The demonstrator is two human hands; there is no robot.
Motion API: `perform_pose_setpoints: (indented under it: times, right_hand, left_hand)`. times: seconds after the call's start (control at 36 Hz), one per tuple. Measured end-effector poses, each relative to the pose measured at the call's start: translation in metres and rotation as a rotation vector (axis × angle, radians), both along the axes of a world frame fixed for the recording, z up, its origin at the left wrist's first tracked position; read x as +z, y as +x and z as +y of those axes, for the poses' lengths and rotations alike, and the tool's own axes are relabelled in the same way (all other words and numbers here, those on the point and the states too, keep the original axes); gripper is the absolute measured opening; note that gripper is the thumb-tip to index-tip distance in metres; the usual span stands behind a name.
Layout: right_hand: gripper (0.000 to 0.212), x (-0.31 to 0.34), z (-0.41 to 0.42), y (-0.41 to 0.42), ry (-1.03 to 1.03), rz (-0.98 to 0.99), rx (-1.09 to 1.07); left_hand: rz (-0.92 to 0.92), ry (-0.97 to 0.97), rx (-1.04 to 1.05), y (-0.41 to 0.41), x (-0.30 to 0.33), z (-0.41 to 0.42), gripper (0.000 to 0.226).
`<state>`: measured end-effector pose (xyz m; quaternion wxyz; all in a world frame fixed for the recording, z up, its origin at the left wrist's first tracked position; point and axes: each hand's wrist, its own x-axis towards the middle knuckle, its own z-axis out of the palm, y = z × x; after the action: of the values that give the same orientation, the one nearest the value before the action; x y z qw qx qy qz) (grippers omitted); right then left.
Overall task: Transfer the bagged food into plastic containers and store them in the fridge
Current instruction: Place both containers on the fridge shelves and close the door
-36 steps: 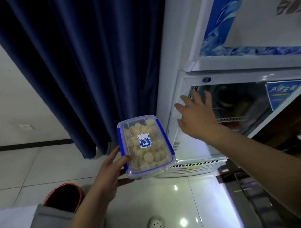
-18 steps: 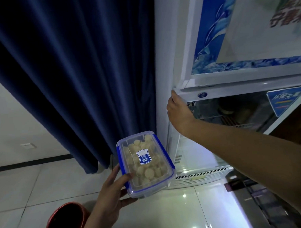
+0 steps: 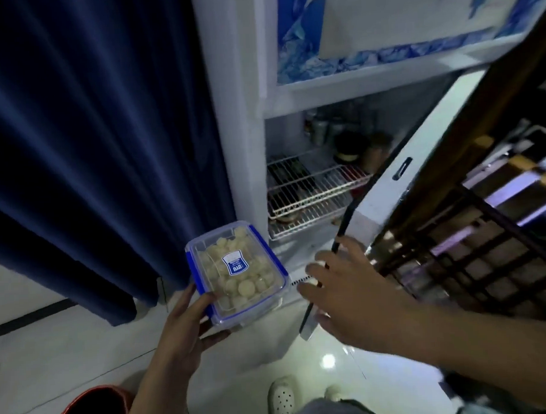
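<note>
Head view looked down on a white fridge point(image 3: 231, 121) with its lower door point(image 3: 398, 184) swung wide to the right, which exposed the compartment and its wire shelves point(image 3: 314, 190). Dark jars and cans stood at the back of the upper shelf, too dim to identify. A dark blue curtain point(image 3: 93, 135) hung just beside the fridge on the left, and a red bucket point(image 3: 93, 408) sat on the pale tiled floor point(image 3: 54, 354) near the person's white shoe point(image 3: 283, 398).

Right hand point(image 3: 352, 284) was at the door's lower front edge, fingers spread and fairly straight, not curled round anything; it seemed to be steadying the door so that it stayed open, though motion blur hid whether it actually touched the edge.

Left hand point(image 3: 189, 321) gripped the plastic container point(image 3: 237, 273) from beneath its near end, thumb along the side and fingers under the base, so the box stayed level. Its blue-clipped clear lid was on, and pale round pieces of food filled it.

The container was outside the fridge, in front of and below the shelves. By my judgement the filling was done, and setting the box on a shelf was the step left.
</note>
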<state>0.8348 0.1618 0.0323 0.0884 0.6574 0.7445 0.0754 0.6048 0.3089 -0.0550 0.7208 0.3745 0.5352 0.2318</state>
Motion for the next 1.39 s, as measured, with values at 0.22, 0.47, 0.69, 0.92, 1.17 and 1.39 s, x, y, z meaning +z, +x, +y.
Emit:
perform_pose_setpoints:
  times: [0.22, 0.47, 0.69, 0.92, 1.17, 1.39]
  right_hand:
    - [0.052, -0.069, -0.159, -0.002, 0.761, 1.451, -1.282]
    - [0.046, -0.077, -0.217, 0.052, 1.343, 1.454, -1.408]
    - [0.03, -0.064, -0.256, 0.141, 1.428, 1.358, -1.525]
    - [0.068, -0.077, -0.281, 0.19, 1.495, 1.437, -1.599]
    - [0.103, -0.12, -0.233, 0.135, 1.27, 1.581, -1.811]
    - [0.105, -0.116, -0.126, 0.086, 0.42, 1.693, -1.017]
  left_hand:
    - [0.03, 0.004, -0.305, 0.067, -0.021, -0.004, 0.04]
    - [0.014, 0.04, -0.664, 0.152, -0.022, -0.039, 0.046]
    - [-0.026, 0.028, -0.783, 0.185, -0.018, -0.067, 0.043]
    - [-0.041, -0.009, -0.776, 0.196, -0.011, -0.075, 0.044]
    - [-0.067, -0.012, -0.72, 0.208, -0.018, -0.061, 0.046]
    - [-0.073, -0.025, -0.62, 0.22, -0.03, -0.046, 0.048]
